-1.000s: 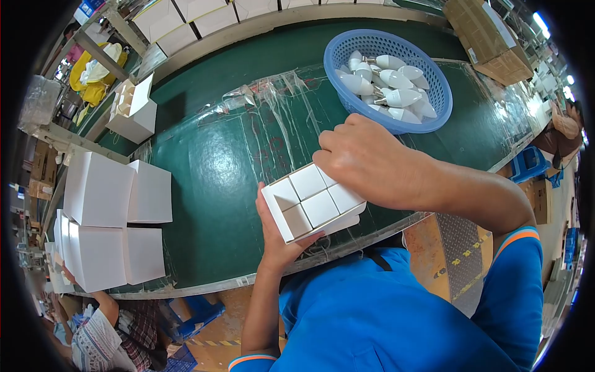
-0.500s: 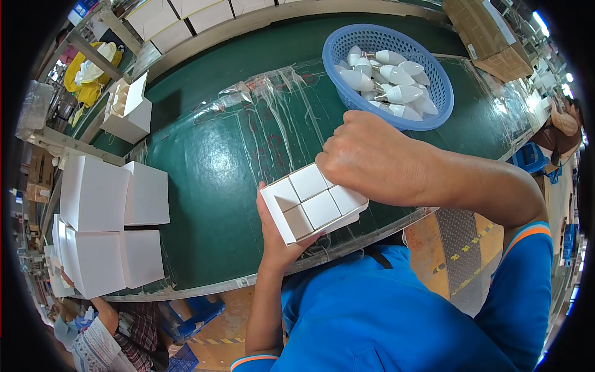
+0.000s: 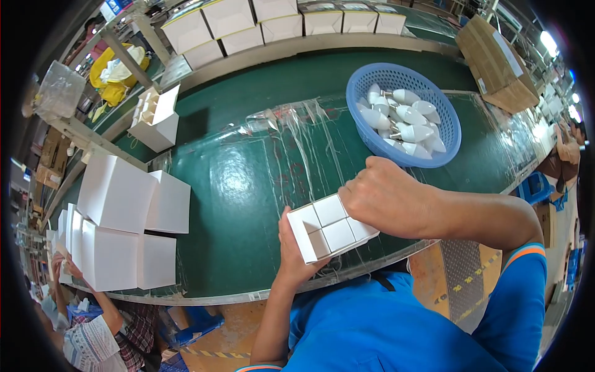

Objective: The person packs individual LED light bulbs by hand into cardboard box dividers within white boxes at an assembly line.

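A white carton (image 3: 339, 236) with several white square sections inside is tilted over the near edge of the green work surface. Two sections at its left end look open and hollow; the others show flat white tops. Around the carton's left end and underside wraps my left hand (image 3: 292, 255), closed on it. My right hand (image 3: 387, 197) is a fist over the carton's far right end, its fingertips hidden, so what it grips does not show. Just beyond that fist stands a blue plastic basket (image 3: 455, 133) of white candle-shaped bulbs (image 3: 412, 115).
White boxes (image 3: 118, 192) are stacked at the left, near a co-worker's hands (image 3: 65, 265). An open white box (image 3: 158, 130) stands farther back. Along the back is a row of white boxes (image 3: 282, 28). A brown cardboard box (image 3: 499, 65) sits at the far right.
The view has shifted, so the whole scene sits lower and farther right. Both hands stay at the carton. More of the co-worker's hands shows at the left.
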Motion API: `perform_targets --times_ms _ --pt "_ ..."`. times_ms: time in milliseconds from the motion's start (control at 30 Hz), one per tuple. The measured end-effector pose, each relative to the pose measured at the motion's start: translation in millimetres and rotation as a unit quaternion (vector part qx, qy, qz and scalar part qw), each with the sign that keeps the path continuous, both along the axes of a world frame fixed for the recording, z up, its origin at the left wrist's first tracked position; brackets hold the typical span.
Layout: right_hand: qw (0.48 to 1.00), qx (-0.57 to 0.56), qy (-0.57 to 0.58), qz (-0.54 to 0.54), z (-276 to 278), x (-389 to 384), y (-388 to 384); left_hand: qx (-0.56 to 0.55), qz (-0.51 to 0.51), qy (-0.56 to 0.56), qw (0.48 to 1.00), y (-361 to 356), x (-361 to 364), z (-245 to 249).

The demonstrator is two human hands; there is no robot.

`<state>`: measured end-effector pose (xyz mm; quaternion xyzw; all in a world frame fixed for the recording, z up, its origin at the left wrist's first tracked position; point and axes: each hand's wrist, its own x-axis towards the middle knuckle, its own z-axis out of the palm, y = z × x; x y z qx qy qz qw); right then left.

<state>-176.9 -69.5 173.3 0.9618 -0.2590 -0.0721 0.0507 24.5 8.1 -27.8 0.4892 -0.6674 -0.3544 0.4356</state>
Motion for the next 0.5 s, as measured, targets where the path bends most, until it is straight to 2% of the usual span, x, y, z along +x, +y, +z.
perform_targets --times_ms 167,333,400,500 --pt "1.000 0.011 0.015 -0.001 -2.6 3.6 -1.2 0.025 -0.006 -0.005 1.000 1.9 -0.4 1.9" --pt "0.999 0.014 -0.029 -0.012 -4.8 0.1 -1.6 0.020 -0.017 0.005 1.000 0.3 -0.1 -0.8" --pt "1.000 0.015 -0.025 -0.010 -3.4 1.9 -3.0 -0.004 -0.006 -0.033 0.999 1.1 0.7 0.1" --pt "1.000 0.020 -0.013 -0.005 -1.0 6.9 -2.5 0.020 -0.004 -0.010 1.000 1.6 0.0 2.8"
